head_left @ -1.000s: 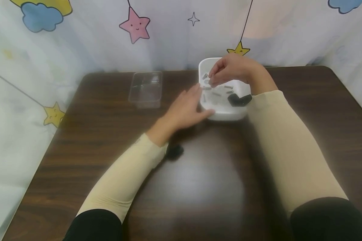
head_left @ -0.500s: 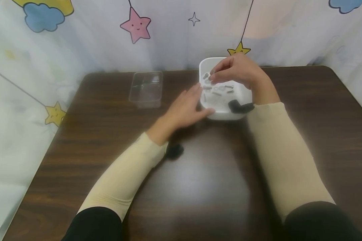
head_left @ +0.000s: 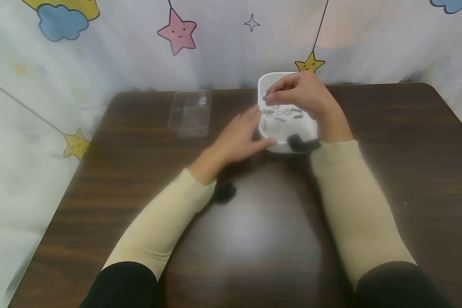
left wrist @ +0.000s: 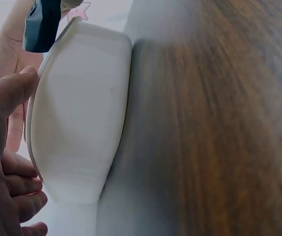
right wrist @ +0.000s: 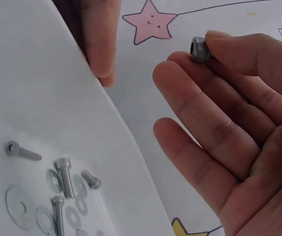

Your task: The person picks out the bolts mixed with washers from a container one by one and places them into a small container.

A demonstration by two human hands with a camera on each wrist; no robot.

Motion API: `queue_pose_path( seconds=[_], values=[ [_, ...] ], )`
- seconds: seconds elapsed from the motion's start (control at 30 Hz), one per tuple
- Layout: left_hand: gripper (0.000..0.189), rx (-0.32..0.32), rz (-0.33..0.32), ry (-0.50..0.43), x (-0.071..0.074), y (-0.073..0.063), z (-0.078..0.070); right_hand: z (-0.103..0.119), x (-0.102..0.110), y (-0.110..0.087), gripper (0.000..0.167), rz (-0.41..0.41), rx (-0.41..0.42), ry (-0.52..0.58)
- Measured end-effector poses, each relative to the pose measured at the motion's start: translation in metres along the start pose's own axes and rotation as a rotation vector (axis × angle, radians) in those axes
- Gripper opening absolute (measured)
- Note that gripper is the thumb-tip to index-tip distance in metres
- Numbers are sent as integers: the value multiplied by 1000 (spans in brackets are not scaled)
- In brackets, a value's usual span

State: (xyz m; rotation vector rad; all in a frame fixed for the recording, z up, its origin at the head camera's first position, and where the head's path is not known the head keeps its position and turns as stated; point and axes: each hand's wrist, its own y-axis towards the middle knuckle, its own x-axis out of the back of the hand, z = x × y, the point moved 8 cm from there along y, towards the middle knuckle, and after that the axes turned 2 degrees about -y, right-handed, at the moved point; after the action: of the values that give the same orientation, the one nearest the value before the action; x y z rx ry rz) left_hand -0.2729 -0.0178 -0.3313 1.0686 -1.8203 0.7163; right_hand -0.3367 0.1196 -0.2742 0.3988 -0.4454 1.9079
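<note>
A white plastic tray [head_left: 279, 132] stands near the table's far edge. Small metal hardware lies in it: several socket-head screws [right wrist: 64, 178] and flat washers [right wrist: 21, 207]. My right hand [head_left: 306, 92] is over the tray and pinches one socket-head screw [right wrist: 200, 49] between thumb and index finger, its hex-socket head showing; the other fingers are loosely bent. My left hand [head_left: 238, 139] rests against the tray's near-left side, thumb [left wrist: 14, 88] at the rim and fingers reaching along the left edge.
A clear divided plastic box [head_left: 190, 112] stands left of the tray on the dark wooden table [head_left: 231, 239]. Behind the table hangs a patterned curtain [head_left: 223, 47]. Black wrist cameras [head_left: 225, 193] stick out from the sleeves.
The screw that lay in the tray's far-left area is now pinched in my right fingertips. My right wrist and forearm have drawn back slightly. My left hand stays at the tray.
</note>
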Motion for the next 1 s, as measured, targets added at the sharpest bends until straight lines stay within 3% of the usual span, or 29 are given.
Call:
queue_pose_path(
  seconds=[0.13,0.27,0.47,0.63,0.8,1.0],
  values=[
    [96,0,-31,7,12,-6,-1,4,0,-1,37,-26,-5,-9],
    [89,2,-111,-3,32,-20,5,10,-5,0,34,-51,22,-11],
    [85,-19,-263,5,64,-44,26,18,-15,5,28,-87,72,34],
    [86,40,-336,-20,93,-64,58,29,-27,6,22,-127,126,90],
    [93,149,-307,-102,107,-84,99,43,-42,7,22,-160,140,64],
    [98,246,-224,-144,106,-100,137,58,-70,12,26,-119,148,20]
  ],
)
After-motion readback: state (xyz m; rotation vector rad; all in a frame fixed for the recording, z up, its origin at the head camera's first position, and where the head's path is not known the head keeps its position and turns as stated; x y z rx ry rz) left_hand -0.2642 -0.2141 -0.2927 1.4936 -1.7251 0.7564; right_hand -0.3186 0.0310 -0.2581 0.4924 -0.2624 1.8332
